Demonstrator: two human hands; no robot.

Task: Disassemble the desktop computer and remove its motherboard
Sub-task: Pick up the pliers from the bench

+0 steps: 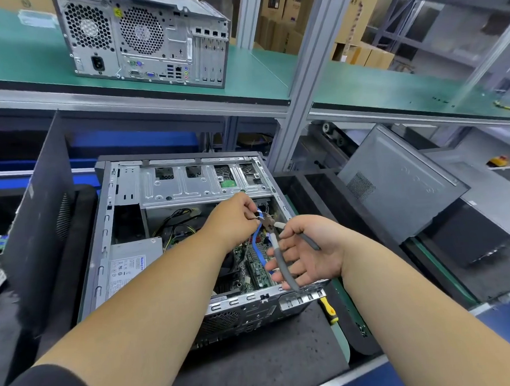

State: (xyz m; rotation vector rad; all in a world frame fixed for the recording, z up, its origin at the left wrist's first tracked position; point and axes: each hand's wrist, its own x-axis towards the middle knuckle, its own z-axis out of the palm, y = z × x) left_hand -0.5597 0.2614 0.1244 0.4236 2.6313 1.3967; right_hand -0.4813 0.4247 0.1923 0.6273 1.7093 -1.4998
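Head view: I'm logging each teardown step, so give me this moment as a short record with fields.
case: open computer case lying on its side, motherboard still inside
left hand: left hand pinches a bundle of cables
right hand: right hand holds cutters, open jaws at the blue cable
nearby: screwdriver beside the case
shelf: second computer

The open computer case (123,201) is silver-grey metal; its motherboard (256,265) is green, crossed by a blue cable (259,252). The pliers (276,245) have grey handles. The shelf (255,73) is green; the screwdriver (328,307) handle is yellow and black.
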